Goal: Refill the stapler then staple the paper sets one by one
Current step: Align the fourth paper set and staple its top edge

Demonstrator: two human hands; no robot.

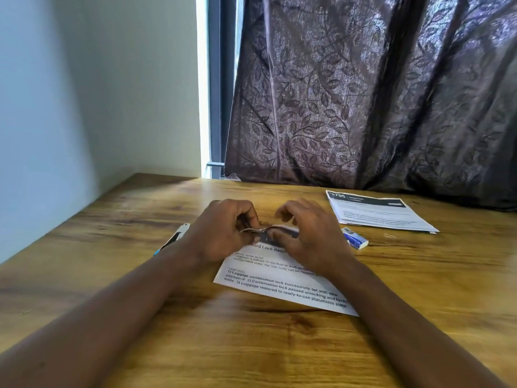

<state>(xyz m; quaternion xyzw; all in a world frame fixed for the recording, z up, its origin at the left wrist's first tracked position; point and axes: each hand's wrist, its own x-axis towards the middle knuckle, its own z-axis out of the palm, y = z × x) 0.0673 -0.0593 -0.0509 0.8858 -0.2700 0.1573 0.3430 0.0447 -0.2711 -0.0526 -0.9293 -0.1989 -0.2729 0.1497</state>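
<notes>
A printed paper set (279, 284) lies on the wooden table (195, 331) in front of me. My left hand (223, 233) pinches its far edge, which curls up between my two hands. My right hand (307, 239) rests on the same edge with the thumb on the sheet and the fingers spread and raised. The stapler (173, 238), white and black with a blue tip, lies on the table to the left of my left wrist, with no hand on it. A small white and blue staple box (354, 238) sits just to the right of my right hand.
A stack of more printed paper sets (377, 214) lies at the back right of the table. A dark leaf-patterned curtain (363, 93) hangs behind the table's far edge, and a pale wall (70, 107) stands at the left.
</notes>
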